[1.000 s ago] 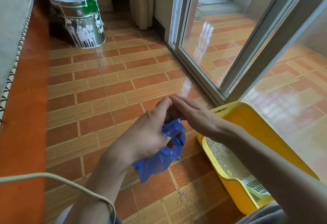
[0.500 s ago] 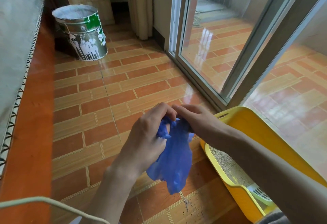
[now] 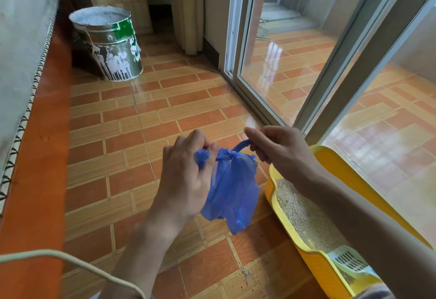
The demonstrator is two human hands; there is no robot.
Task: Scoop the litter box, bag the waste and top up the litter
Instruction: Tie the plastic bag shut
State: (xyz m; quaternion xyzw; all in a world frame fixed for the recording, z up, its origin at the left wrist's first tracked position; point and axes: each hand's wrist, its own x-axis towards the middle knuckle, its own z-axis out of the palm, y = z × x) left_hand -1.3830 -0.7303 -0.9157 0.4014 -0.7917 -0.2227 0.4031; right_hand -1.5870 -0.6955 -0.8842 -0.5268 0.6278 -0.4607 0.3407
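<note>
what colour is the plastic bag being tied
Blue, a thin translucent plastic bag, seen in the head view, its only view.

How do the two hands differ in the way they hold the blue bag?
The left hand fists around one bunched handle, back to the camera; the right hand pinches the other handle, stretched taut. The left sits lower, beside the blue bag; the right is over the litter box. Both pull outward from the knot.

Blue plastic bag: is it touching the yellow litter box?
Apart. The head view shows the blue plastic bag hanging from both hands, its bottom tip above the tiled floor, left of the yellow litter box rim.
</note>
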